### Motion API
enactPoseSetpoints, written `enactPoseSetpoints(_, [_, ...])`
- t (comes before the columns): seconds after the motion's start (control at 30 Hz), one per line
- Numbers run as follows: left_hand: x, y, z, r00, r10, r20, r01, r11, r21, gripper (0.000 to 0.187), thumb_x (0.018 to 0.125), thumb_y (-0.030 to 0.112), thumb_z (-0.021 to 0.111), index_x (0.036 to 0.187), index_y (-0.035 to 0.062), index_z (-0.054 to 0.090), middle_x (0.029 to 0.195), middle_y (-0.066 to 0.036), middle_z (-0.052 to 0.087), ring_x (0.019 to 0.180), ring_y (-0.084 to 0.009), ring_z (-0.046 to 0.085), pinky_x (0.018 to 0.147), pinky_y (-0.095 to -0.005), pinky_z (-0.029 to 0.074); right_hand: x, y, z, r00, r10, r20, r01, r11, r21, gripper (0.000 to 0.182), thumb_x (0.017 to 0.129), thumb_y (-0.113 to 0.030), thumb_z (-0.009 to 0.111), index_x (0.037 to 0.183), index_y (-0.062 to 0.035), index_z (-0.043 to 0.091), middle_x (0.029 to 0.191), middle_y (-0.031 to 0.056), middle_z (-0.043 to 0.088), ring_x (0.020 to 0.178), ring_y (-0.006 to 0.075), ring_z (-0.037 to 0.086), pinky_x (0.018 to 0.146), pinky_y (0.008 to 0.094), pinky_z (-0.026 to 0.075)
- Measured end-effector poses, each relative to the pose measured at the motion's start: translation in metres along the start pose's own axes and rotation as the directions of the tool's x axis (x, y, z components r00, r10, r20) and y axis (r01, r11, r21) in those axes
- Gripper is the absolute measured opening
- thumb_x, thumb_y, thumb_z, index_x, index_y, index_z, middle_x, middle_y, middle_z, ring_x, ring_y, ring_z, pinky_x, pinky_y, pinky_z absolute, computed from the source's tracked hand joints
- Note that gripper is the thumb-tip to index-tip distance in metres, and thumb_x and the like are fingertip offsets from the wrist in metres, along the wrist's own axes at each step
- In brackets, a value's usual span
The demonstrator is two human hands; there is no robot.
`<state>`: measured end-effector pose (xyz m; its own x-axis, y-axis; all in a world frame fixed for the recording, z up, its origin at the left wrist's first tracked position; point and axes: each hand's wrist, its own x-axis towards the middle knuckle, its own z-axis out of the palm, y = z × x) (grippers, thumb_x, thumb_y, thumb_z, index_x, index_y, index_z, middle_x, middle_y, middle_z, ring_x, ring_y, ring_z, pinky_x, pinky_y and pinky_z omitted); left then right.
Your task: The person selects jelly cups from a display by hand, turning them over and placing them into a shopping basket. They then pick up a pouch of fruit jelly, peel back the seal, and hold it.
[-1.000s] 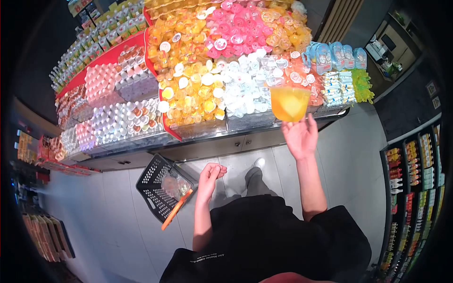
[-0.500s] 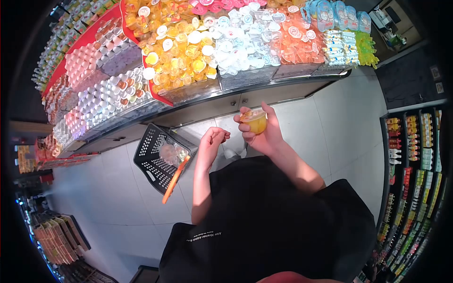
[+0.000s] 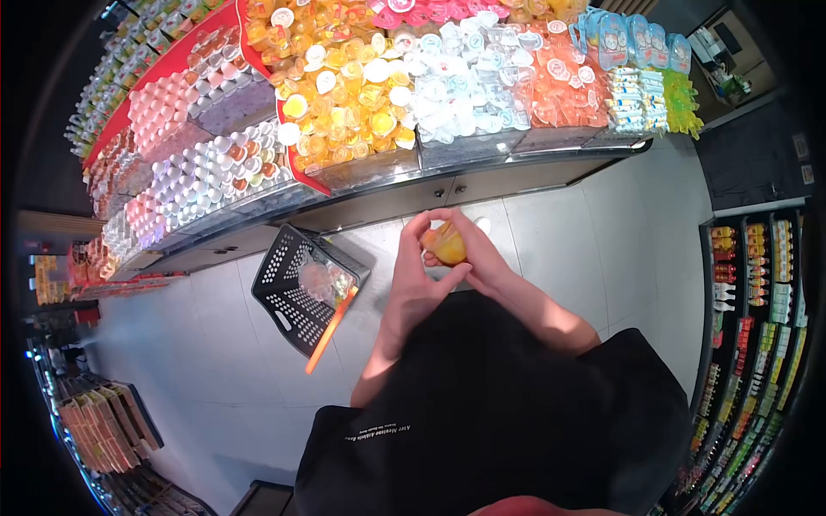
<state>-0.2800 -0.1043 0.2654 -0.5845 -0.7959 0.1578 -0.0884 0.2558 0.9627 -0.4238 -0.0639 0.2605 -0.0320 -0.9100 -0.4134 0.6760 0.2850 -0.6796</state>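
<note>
Both my hands are together in front of my body, around a small clear jelly cup filled with yellow-orange jelly. My right hand grips it from the right, fingers curled over its far side. From the left, my left hand closes on the cup too, its thumb stretched across the near side. Fingers hide the cup's lid and part of its wall. To the left on the floor stands a black perforated shopping basket with an orange handle, holding a clear bag of things.
Ahead, a long display counter carries heaps of yellow jelly cups, clear ones and orange ones. Egg-like packs fill its left part. Stocked shelves stand at the right; stacked boxes are at lower left.
My left hand has moved right and up to join the right hand at the jelly cup. The right hand has brought the cup slightly left and closer to my body, and tilted it.
</note>
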Motion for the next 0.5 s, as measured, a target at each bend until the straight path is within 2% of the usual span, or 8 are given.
enactPoseSetpoints(0.03, [0.004, -0.003, 0.001, 0.995, -0.082, 0.056, 0.084, 0.996, -0.030, 0.074, 0.082, 0.010, 0.080, 0.144, 0.0034, 0.038, 0.142, -0.015, 0.048, 0.130, -0.0245, 0.053, 0.095, -0.0335, 0.052, 0.005, 0.009, 0.001, 1.000, 0.002, -0.029, 0.000, 0.998, 0.056, 0.049, 0.109, -0.047, 0.039, 0.130, -0.0054, 0.052, 0.116, 0.0118, 0.063, 0.102, 0.0204, 0.065, 0.093, 0.0360, 0.056])
enactPoseSetpoints(0.13, [0.021, 0.007, -0.007, 0.970, -0.211, 0.123, 0.237, 0.937, -0.258, 0.076, 0.079, 0.012, 0.082, 0.142, 0.0004, 0.041, 0.137, -0.015, 0.052, 0.129, -0.0263, 0.053, 0.103, -0.0374, 0.047, 0.012, -0.007, 0.004, 0.999, 0.052, 0.017, -0.054, 0.987, 0.154, 0.052, 0.109, -0.048, 0.036, 0.133, -0.0036, 0.050, 0.120, 0.0133, 0.062, 0.109, 0.0228, 0.065, 0.095, 0.0384, 0.055])
enactPoseSetpoints(0.2, [0.029, 0.029, -0.019, 0.950, -0.277, 0.143, 0.305, 0.921, -0.243, 0.068, 0.082, 0.008, 0.079, 0.140, 0.0013, 0.043, 0.137, -0.014, 0.053, 0.128, -0.0237, 0.055, 0.105, -0.0363, 0.047, 0.000, -0.035, 0.019, 0.982, -0.047, 0.185, 0.014, 0.984, 0.175, 0.059, 0.108, -0.051, 0.032, 0.138, -0.0023, 0.047, 0.129, 0.0169, 0.060, 0.119, 0.0255, 0.061, 0.100, 0.0416, 0.052])
enactPoseSetpoints(0.27, [0.036, 0.040, -0.032, 0.992, 0.032, -0.119, -0.074, 0.927, -0.368, 0.056, 0.085, 0.004, 0.074, 0.134, 0.0023, 0.047, 0.138, -0.016, 0.053, 0.130, -0.0243, 0.054, 0.108, -0.0385, 0.045, -0.011, -0.068, 0.016, 0.954, -0.098, 0.284, 0.042, 0.980, 0.197, 0.062, 0.108, -0.053, 0.031, 0.141, -0.0023, 0.045, 0.133, 0.0176, 0.059, 0.122, 0.0261, 0.060, 0.103, 0.0418, 0.051])
enactPoseSetpoints(0.33, [0.040, 0.044, -0.055, 0.838, 0.281, -0.468, -0.361, 0.928, -0.090, 0.046, 0.088, 0.002, 0.069, 0.130, 0.0024, 0.048, 0.139, -0.020, 0.052, 0.131, -0.0296, 0.053, 0.112, -0.0422, 0.042, -0.020, -0.098, 0.001, 0.894, -0.348, 0.283, 0.271, 0.921, 0.279, 0.064, 0.107, -0.054, 0.033, 0.150, -0.0062, 0.038, 0.142, 0.0221, 0.053, 0.129, 0.0319, 0.054, 0.109, 0.0466, 0.045])
enactPoseSetpoints(0.4, [0.036, 0.054, -0.064, 0.690, 0.450, -0.567, -0.525, 0.850, 0.037, 0.044, 0.089, 0.010, 0.070, 0.127, 0.0031, 0.049, 0.138, -0.024, 0.052, 0.130, -0.0361, 0.053, 0.112, -0.0486, 0.041, -0.027, -0.103, 0.013, 0.907, -0.290, 0.305, 0.208, 0.939, 0.273, 0.061, 0.108, -0.051, 0.033, 0.150, -0.0071, 0.039, 0.142, 0.0215, 0.053, 0.130, 0.0308, 0.054, 0.110, 0.0456, 0.044])
enactPoseSetpoints(0.47, [0.032, 0.061, -0.049, 0.698, 0.659, -0.280, -0.670, 0.740, 0.069, 0.060, 0.084, 0.035, 0.079, 0.131, 0.0084, 0.054, 0.135, -0.023, 0.054, 0.129, -0.0414, 0.052, 0.110, -0.0561, 0.040, -0.039, -0.086, 0.028, 0.921, -0.228, 0.316, 0.144, 0.953, 0.268, 0.058, 0.109, -0.049, 0.032, 0.150, -0.0079, 0.039, 0.142, 0.0210, 0.053, 0.130, 0.0296, 0.054, 0.112, 0.0445, 0.043])
enactPoseSetpoints(0.5, [0.028, 0.070, -0.039, 0.775, 0.630, -0.051, -0.618, 0.772, 0.151, 0.058, 0.076, 0.035, 0.084, 0.124, 0.0099, 0.064, 0.133, -0.019, 0.058, 0.128, -0.0396, 0.055, 0.109, -0.0545, 0.042, -0.050, -0.065, 0.040, 0.970, -0.064, 0.235, 0.010, 0.974, 0.227, 0.053, 0.109, -0.044, 0.031, 0.146, -0.0065, 0.042, 0.139, 0.0176, 0.055, 0.129, 0.0268, 0.055, 0.110, 0.0417, 0.045])
